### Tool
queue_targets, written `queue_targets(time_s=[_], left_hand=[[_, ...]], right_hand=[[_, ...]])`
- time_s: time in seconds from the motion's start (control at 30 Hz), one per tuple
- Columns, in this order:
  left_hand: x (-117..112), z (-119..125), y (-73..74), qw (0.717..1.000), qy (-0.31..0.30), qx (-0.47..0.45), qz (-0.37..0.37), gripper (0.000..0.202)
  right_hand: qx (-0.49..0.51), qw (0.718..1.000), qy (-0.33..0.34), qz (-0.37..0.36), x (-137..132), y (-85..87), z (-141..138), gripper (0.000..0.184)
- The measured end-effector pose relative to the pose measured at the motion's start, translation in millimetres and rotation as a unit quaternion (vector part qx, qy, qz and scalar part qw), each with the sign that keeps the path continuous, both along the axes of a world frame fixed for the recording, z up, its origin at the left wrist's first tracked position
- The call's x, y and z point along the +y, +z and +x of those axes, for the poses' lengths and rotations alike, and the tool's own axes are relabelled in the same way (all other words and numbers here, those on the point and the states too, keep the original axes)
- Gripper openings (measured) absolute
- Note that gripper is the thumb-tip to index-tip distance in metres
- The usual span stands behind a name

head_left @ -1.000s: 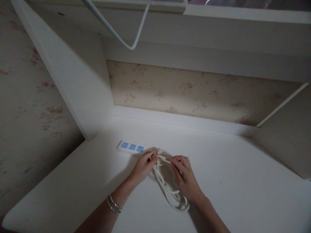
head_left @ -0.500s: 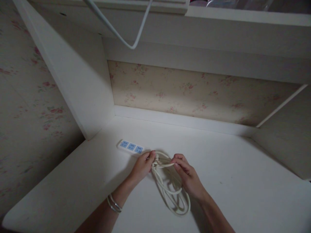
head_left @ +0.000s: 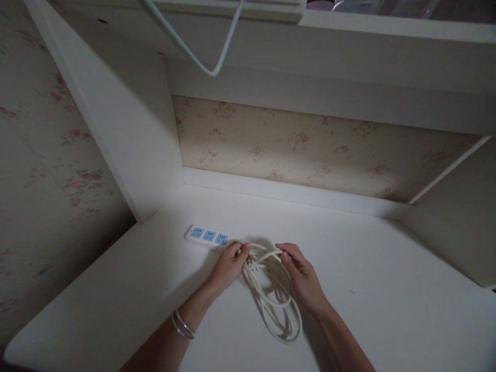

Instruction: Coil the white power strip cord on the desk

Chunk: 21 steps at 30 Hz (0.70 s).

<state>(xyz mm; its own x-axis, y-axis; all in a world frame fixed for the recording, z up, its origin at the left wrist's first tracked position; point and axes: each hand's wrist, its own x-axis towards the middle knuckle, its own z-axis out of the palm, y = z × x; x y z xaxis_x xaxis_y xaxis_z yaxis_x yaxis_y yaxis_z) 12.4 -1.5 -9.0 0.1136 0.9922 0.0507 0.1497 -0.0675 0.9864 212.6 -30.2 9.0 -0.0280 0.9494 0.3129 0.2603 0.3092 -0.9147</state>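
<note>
A white power strip with three blue sockets lies on the white desk. Its cream cord is gathered in loose loops between my hands. My left hand, with thin bracelets on the wrist, is closed on the cord bundle right beside the strip's end. My right hand pinches a strand of the cord at the top of the loops, fingers curled.
A white side panel rises on the left and an upper shelf overhangs the back. Floral wallpaper covers the rear wall. A white cable hangs in a loop from above.
My right hand has drawn a strand of cord up and away from the left hand, and the loops have spread wider. The left hand stayed near the strip's end.
</note>
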Motion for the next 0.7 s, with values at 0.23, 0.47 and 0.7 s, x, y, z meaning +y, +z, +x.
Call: queue_targets(time_s=[0.23, 0.47, 0.7], left_hand=[[-1, 1, -4.1, 0.999, -0.023, -0.014, -0.016, 0.045], [0, 1, -1.9, 0.999, -0.050, -0.014, -0.001, 0.041], [-5, -1, 10.7, 0.997, -0.076, -0.023, -0.001, 0.037]], right_hand=[[-0.006, 0.999, 0.051, 0.008, -6, 11.2, -5, 0.020], [0.145, 0.985, -0.039, -0.083, 0, -1.6, -8, 0.028], [0.273, 0.954, -0.049, -0.111, 5, -0.8, -11, 0.032]])
